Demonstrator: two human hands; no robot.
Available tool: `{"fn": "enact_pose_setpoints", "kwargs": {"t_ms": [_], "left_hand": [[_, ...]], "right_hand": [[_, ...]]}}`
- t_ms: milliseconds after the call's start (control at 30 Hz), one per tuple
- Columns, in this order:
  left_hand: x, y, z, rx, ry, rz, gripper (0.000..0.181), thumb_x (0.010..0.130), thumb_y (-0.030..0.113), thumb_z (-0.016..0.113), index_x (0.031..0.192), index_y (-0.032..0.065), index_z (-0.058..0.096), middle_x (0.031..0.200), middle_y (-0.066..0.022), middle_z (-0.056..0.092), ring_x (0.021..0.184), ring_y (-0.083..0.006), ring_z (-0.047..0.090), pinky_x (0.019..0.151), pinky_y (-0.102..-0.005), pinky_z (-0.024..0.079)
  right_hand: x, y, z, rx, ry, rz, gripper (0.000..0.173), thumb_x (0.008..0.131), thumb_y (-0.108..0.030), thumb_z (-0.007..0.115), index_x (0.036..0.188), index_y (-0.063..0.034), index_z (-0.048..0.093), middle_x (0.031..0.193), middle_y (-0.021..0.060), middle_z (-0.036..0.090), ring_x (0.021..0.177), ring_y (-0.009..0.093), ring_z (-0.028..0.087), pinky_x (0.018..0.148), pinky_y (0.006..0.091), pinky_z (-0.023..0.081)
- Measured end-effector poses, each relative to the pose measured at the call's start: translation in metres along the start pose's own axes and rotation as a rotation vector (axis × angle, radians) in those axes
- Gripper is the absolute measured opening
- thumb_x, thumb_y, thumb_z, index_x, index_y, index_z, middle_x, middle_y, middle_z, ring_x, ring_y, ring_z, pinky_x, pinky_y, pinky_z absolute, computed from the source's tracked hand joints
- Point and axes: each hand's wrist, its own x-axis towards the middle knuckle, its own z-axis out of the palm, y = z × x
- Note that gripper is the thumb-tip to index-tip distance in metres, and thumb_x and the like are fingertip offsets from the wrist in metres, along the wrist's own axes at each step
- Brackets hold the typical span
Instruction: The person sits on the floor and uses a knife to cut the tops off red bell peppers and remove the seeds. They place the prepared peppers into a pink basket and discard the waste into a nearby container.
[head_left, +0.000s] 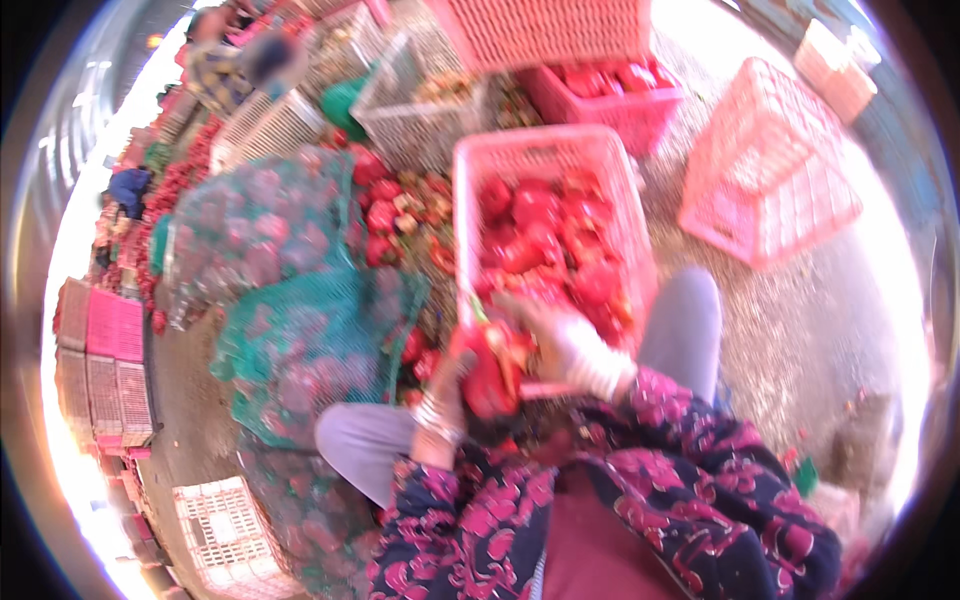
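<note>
My left hand (450, 386) is closed around a red bell pepper (489, 379) with a green stem, held at the near left corner of a pink plastic crate (636, 225). The pepper looks split or cut open, with pale flesh showing. My right hand (555, 337) is beside it, fingers at the pepper's right side; blur hides whether it grips the pepper or a tool. Red pepper pieces (536, 206) fill much of the crate between my knees.
Green mesh sacks of peppers (300, 322) lie on the left. Loose peppers and scraps (405, 214) cover the floor beside the crate. Further crates stand ahead, including a white one (420, 112) and a pink one (772, 165) at right. A person (127, 191) is far left.
</note>
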Motion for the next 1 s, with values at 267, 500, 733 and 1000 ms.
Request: {"fn": "enact_pose_setpoints", "kwargs": {"t_ms": [267,500,733,1000], "left_hand": [[-0.005,-0.017,-0.012,-0.062,-0.106,-0.223,0.051,0.088,0.028,0.069,0.128,0.0025,0.052,0.111,-0.0115,0.066,0.099,-0.0246,0.066,0.090,-0.0371,0.054],[-0.009,-0.022,0.006,0.138,-0.053,-0.261,0.049,0.086,0.033,0.071,0.126,0.0076,0.057,0.108,-0.0055,0.067,0.095,-0.0197,0.067,0.087,-0.0331,0.055],[0.001,-0.055,-0.015,0.124,0.062,-0.277,0.054,0.084,0.037,0.073,0.127,0.0091,0.056,0.108,-0.0052,0.068,0.094,-0.0189,0.068,0.083,-0.0352,0.057],[-0.006,-0.056,0.003,-0.036,0.007,-0.359,0.051,0.082,0.023,0.073,0.126,0.0062,0.054,0.109,-0.0106,0.066,0.096,-0.0260,0.068,0.084,-0.0419,0.058]], "right_hand": [[-0.006,-0.019,0.007,-0.069,-0.300,0.127,0.071,0.080,-0.017,0.063,0.144,-0.0106,0.034,0.114,0.0226,0.060,0.085,0.039,0.066,0.070,0.0476,0.054],[-0.016,0.005,0.034,-0.161,-0.238,0.218,0.056,0.081,-0.016,0.063,0.133,-0.0087,0.042,0.110,0.0224,0.062,0.086,0.041,0.067,0.071,0.0493,0.054],[-0.022,0.015,0.042,-0.169,-0.172,0.167,0.046,0.084,-0.015,0.059,0.128,-0.0081,0.046,0.107,0.0225,0.064,0.086,0.041,0.067,0.069,0.0479,0.053],[-0.015,0.021,0.014,-0.136,-0.334,0.146,0.037,0.079,-0.014,0.062,0.113,-0.0053,0.048,0.080,0.0215,0.065,0.078,0.042,0.066,0.063,0.0506,0.051]]}}
